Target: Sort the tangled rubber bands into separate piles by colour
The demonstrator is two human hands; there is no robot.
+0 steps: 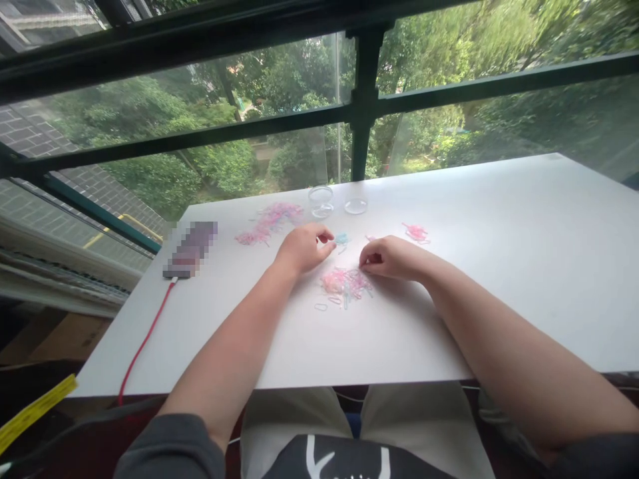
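A mixed pile of small rubber bands (344, 283), pink, purple and pale blue, lies on the white table in front of me. My left hand (305, 247) hovers above and left of this pile, thumb and forefinger apart with nothing visible between them. Just beyond its fingertips is a little group of blue rubber bands (341, 238). At the pile's right edge, my right hand (392, 258) has its fingers curled and pinched together; whatever they hold is hidden. Deeper pink rubber bands (416, 232) form a small heap past the right hand.
Toward the window lies a larger spread of pink and purple rubber bands (272, 221). A clear round container (321, 201) and a clear round dish (356, 206) stand near the far edge. On the left, a blurred-out phone (192, 249) connects to a red cable (147, 338).
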